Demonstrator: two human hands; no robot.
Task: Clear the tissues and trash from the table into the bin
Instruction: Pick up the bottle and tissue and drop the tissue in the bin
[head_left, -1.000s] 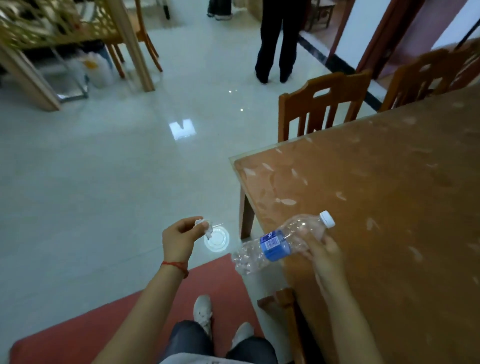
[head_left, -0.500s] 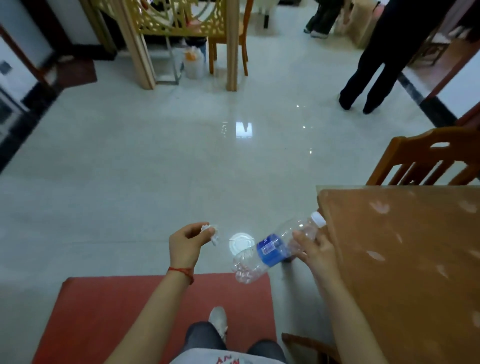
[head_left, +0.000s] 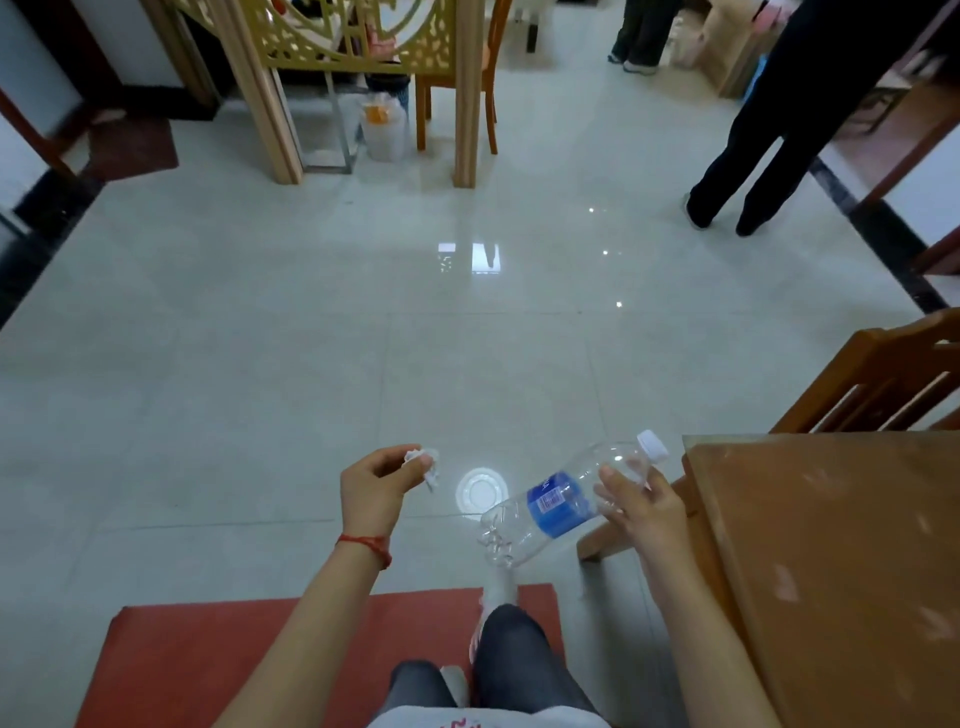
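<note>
A small crumpled white tissue (head_left: 425, 464) was pinched in the left hand (head_left: 375, 487), grip clenched on it, held above the pale tiled floor (head_left: 311, 364). A clear empty plastic bottle with blue label and white cap (head_left: 563, 503) was grasped near its neck by the right hand (head_left: 641, 508), tilted with the cap up to the far right, just left of the brown wooden worktop (head_left: 841, 545) corner. A round clear plastic lid (head_left: 481, 490) lay on the floor between the hands. A red mat (head_left: 249, 654) lay near the feet. No bin could be identified for certain.
</note>
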